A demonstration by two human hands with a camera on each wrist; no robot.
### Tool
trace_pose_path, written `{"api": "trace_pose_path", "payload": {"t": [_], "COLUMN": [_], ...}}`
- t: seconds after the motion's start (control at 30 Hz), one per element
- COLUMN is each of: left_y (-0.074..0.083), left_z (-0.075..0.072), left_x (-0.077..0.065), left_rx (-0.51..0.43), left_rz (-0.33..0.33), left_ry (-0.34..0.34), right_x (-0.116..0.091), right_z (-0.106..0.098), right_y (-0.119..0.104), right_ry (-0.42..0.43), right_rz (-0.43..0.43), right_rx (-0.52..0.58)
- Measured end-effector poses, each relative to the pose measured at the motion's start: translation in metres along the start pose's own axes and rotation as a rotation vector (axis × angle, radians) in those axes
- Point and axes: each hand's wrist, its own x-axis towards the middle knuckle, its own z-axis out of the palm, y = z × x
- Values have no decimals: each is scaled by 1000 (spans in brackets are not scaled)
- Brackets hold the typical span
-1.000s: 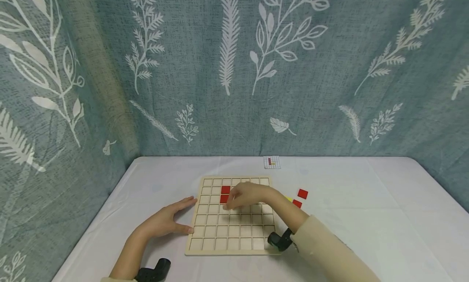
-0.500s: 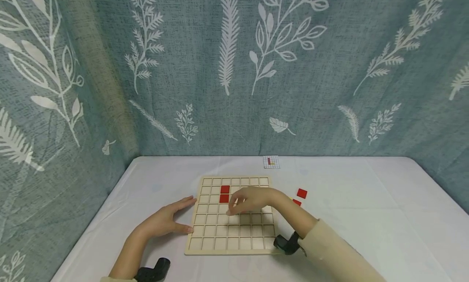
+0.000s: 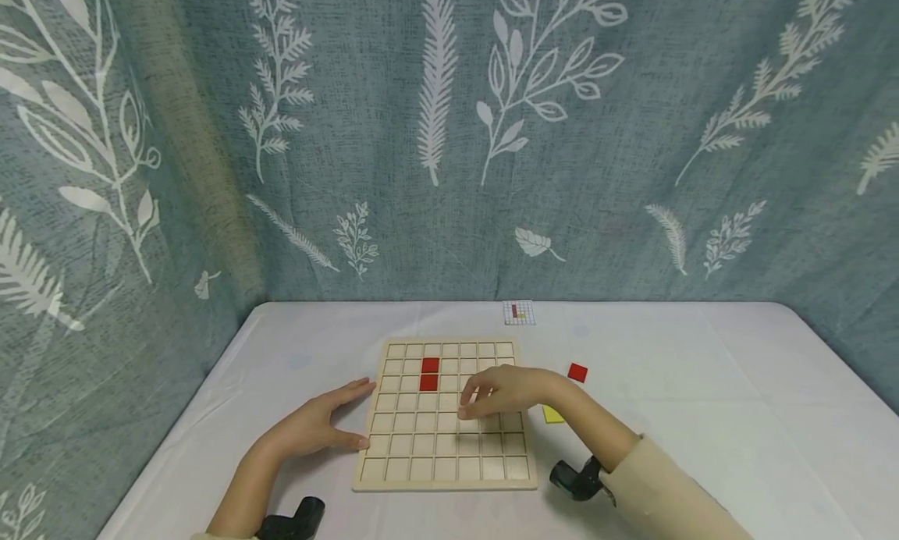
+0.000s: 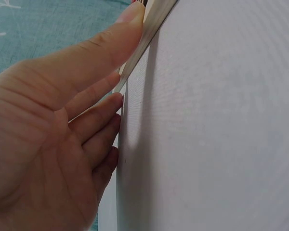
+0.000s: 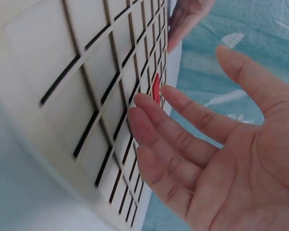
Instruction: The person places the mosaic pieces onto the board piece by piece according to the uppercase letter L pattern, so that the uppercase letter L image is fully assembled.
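A pale wooden grid board [image 3: 414,470] lies on the table. Two red square tiles, an upper one [image 3: 430,365] and one just below it [image 3: 428,382], sit in neighbouring cells of one column. My left hand [image 3: 316,424] rests against the board's left edge; its thumb and fingertips touch the rim, as the left wrist view also shows. Over the right half of the board hovers my right hand [image 3: 509,389]. In the right wrist view its fingers [image 5: 183,139] are loosely bent and apart from the thumb, with nothing between them.
Right of the board lie a loose red tile [image 3: 577,372] and a yellow tile [image 3: 552,414], the latter partly behind the right forearm. A small printed grid card [image 3: 519,313] is at the table's back edge. A patterned curtain [image 3: 393,134] hangs behind.
My right hand has drawn away from beside the lower red tile, rightward and slightly nearer me. The forearm now covers one loose red tile and uncovers more yellow. My left hand stays put.
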Motion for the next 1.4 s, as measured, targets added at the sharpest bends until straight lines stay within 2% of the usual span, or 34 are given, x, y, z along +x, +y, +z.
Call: {"api": "trace_pose_path", "payload": {"t": [0.3,0.83,0.93,1.23,1.4], "left_y": [-2,0,0,-1,0], "left_z": [1,1,1,1,0], "left_x": [-1,-3,-3,-1,-1], "left_rx": [-14,-7,-7,-11,-15], "left_rz": [0,24,29,23,26], "left_ry": [-3,-8,-9,-9,-7], "right_x": [-21,-56,-62,-76,-79], "right_z": [3,3,2,-4,-5], "right_y": [16,47,52,63,68], "right_ry": [30,155,196,385,441], "right_rz": [-3,-44,-50,-40,-17], "right_rx": [88,212,217,136,132]}}
